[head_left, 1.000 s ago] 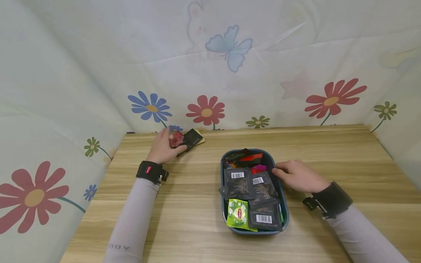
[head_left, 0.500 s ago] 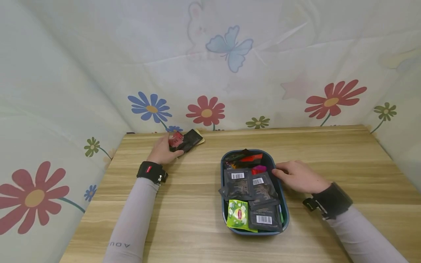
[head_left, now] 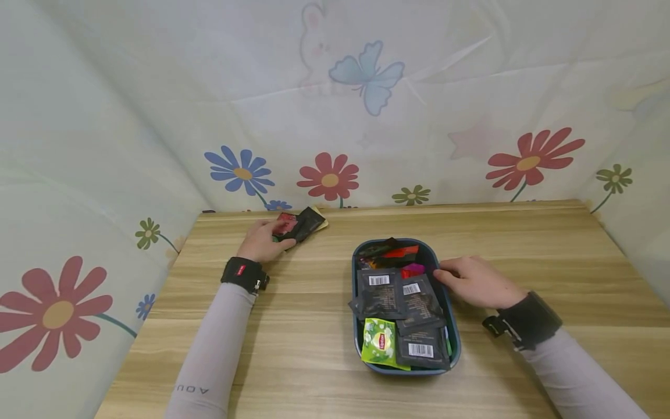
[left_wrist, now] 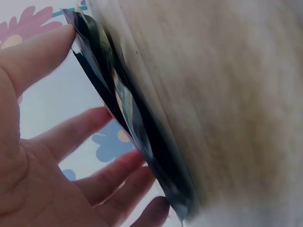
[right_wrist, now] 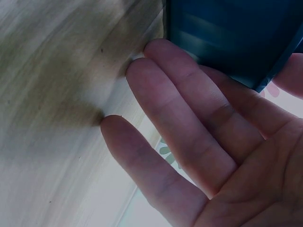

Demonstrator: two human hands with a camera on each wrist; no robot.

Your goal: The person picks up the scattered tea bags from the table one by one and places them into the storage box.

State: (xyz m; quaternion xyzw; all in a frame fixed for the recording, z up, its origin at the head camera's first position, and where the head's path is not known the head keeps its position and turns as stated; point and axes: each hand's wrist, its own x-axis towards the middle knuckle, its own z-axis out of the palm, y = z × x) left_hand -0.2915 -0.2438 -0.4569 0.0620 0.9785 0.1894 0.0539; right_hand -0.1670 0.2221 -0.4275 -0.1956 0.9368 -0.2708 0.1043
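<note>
At the back left of the head view, my left hand (head_left: 263,240) touches a small pile of flat sachets, its fingers spread over them. A black sachet (head_left: 310,223) lies on the pile beside a red sachet (head_left: 285,223), with a pale yellow edge showing beneath. In the left wrist view, the thumb and fingertips meet the dark sachets (left_wrist: 137,123) from above. My right hand (head_left: 478,281) holds the blue plastic bin (head_left: 457,349) at its right rim, thumb over the edge, other fingers outside. Black sachets (head_left: 379,294) with barcode labels and a green Lipton sachet (head_left: 378,342) fill the bin.
The wooden table (head_left: 293,349) extends around the bin and pile. Behind it hangs a pale cloth backdrop (head_left: 445,145) with flowers and a butterfly, right along the table's back edge. Red and magenta packets (head_left: 402,252) lie toward the bin's far end.
My left fingers have drawn back from the pile's far side and now lie over the red sachet; a bit of green shows by them. The right hand and bin stay put.
</note>
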